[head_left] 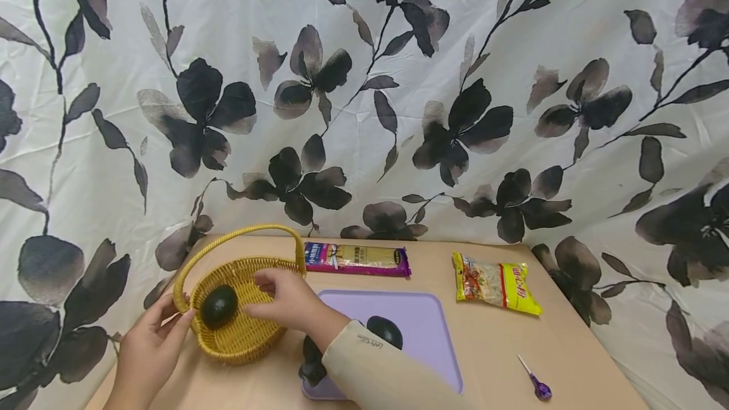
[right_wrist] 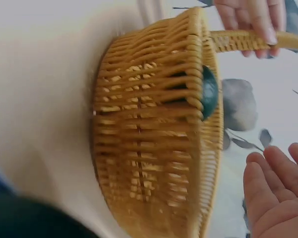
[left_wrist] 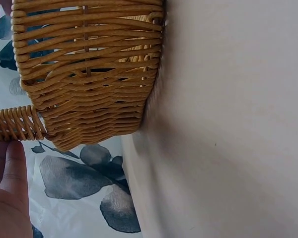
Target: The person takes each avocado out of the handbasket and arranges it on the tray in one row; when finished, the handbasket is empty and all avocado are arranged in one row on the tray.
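A yellow wicker basket (head_left: 246, 356) stands at the table's left with its tall handle (head_left: 242, 231) up. My left hand (head_left: 149, 347) pinches the handle's near-left base between thumb and fingers; the left wrist view shows fingertips at the woven handle (left_wrist: 15, 124). Inside the basket, against its left side, lies a dark green, glossy oval fruit like an avocado (head_left: 219, 307). Over the basket's right part is my right hand (head_left: 287, 299), its fingers loosely spread and holding nothing. The right wrist view shows that hand (right_wrist: 278, 193) apart from the basket's rim.
A lilac tray (head_left: 421, 315) lies right of the basket, bearing dark rounded things (head_left: 385, 331), partly hidden by my right sleeve (head_left: 381, 366). Behind it lies a purple-edged noodle packet (head_left: 359, 259). Farther right are a yellow snack bag (head_left: 497, 285) and a purple lollipop (head_left: 536, 383).
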A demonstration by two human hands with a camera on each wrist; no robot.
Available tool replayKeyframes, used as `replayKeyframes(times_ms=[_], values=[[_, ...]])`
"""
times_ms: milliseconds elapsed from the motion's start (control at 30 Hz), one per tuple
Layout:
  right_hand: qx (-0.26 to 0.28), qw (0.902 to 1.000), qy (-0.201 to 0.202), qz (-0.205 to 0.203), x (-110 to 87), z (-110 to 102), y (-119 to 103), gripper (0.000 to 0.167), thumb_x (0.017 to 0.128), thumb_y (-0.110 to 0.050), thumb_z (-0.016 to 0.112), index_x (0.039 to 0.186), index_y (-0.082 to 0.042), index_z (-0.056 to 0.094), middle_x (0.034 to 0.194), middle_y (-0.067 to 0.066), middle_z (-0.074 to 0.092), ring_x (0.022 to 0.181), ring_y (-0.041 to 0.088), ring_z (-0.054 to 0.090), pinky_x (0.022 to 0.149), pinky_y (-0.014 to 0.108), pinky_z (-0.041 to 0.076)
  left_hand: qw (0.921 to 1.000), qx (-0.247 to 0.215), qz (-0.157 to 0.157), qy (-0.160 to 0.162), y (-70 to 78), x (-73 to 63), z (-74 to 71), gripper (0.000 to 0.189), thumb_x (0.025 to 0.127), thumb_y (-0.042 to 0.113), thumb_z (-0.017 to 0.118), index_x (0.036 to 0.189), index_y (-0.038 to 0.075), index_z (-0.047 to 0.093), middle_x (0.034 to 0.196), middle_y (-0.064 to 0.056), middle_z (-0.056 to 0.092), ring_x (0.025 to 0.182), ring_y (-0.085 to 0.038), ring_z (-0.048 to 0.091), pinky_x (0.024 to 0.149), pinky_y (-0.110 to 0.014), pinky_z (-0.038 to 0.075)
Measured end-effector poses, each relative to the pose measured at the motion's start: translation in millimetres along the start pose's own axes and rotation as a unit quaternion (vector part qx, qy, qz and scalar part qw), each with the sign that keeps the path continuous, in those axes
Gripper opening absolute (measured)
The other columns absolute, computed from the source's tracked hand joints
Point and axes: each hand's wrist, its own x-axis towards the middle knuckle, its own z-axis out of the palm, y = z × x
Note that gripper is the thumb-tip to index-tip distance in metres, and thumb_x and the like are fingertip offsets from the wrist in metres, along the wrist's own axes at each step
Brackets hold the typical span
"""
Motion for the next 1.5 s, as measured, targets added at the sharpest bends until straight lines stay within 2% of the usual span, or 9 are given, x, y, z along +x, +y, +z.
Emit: replayKeyframes(times_ms=[167, 333, 533, 800, 1067, 1233, 1500], values=[[-0.058, 0.9982, 0.001, 0.016, 22.1, 20, -2, 0.065, 0.083, -0.04, 0.086, 0.14, -0.026, 0.061, 0.136, -0.012, 0.064, 0.123, 0.006, 0.06, 0.103, 0.025, 0.058, 1.0, -0.006, 0.003, 0.001, 0.0, 2.2, 0.2, 0.043, 0.096, 0.009, 0.073, 0.136, -0.001, 0.061, 0.124, -0.02, 0.066, 0.099, 0.024, 0.051, 0.082, 0.003, 0.05], [-0.076, 0.9956, 0.018, 0.051, 41.3, 36, 3, 0.07, 0.081, -0.041, 0.088, 0.143, -0.027, 0.059, 0.14, -0.01, 0.062, 0.125, 0.007, 0.059, 0.107, 0.032, 0.057, 0.9999, -0.008, 0.014, -0.005, 0.6, 2.4, -0.5, 0.043, 0.096, 0.008, 0.073, 0.136, -0.002, 0.06, 0.124, -0.021, 0.067, 0.101, 0.025, 0.049, 0.082, 0.003, 0.05], [-0.094, 0.9923, 0.014, 0.08, 53.8, 51, 5, 0.075, 0.078, -0.043, 0.089, 0.143, -0.025, 0.059, 0.139, -0.009, 0.062, 0.125, 0.008, 0.058, 0.109, 0.029, 0.054, 0.9996, 0.006, 0.025, -0.006, -0.2, 4.2, -2.2, 0.042, 0.096, 0.008, 0.072, 0.136, -0.001, 0.06, 0.124, -0.02, 0.067, 0.102, 0.026, 0.048, 0.083, 0.003, 0.05], [-0.117, 0.9915, -0.002, 0.058, 65.7, 68, 6, 0.074, 0.078, -0.041, 0.09, 0.142, -0.02, 0.06, 0.134, -0.008, 0.065, 0.119, 0.004, 0.059, 0.104, 0.021, 0.054, 0.9997, 0.004, 0.023, -0.007, 3.5, 3.5, -3.0, 0.042, 0.096, 0.008, 0.073, 0.135, -0.001, 0.06, 0.124, -0.021, 0.067, 0.1, 0.025, 0.049, 0.082, 0.002, 0.051], [-0.126, 0.9903, -0.014, 0.057, 68.6, 85, 5, 0.061, 0.078, -0.033, 0.091, 0.132, -0.021, 0.066, 0.116, -0.014, 0.067, 0.101, -0.001, 0.06, 0.089, 0.018, 0.058, 0.9997, 0.012, 0.015, -0.014, 0.5, -0.8, -2.3, 0.043, 0.097, 0.009, 0.072, 0.136, -0.001, 0.059, 0.125, -0.02, 0.066, 0.101, 0.026, 0.049, 0.083, 0.002, 0.051], [-0.154, 0.9874, -0.013, 0.033, 68.1, 91, 2, 0.057, 0.077, -0.03, 0.092, 0.129, -0.024, 0.068, 0.114, -0.017, 0.067, 0.1, -0.003, 0.06, 0.086, 0.014, 0.056, 0.9997, 0.013, 0.016, -0.013, 1.8, 0.1, -3.6, 0.043, 0.097, 0.011, 0.072, 0.137, -0.002, 0.059, 0.125, -0.022, 0.066, 0.098, 0.026, 0.049, 0.081, 0.002, 0.052], [-0.181, 0.9829, -0.012, 0.03, 66.5, 93, 1, 0.061, 0.07, -0.029, 0.094, 0.126, -0.021, 0.069, 0.104, -0.015, 0.066, 0.09, -0.002, 0.057, 0.078, 0.011, 0.053, 0.9995, 0.011, 0.027, -0.013, -0.7, 0.2, -2.1, 0.043, 0.096, 0.008, 0.072, 0.137, 0.001, 0.059, 0.124, -0.02, 0.066, 0.1, 0.024, 0.051, 0.082, 0.0, 0.053]])
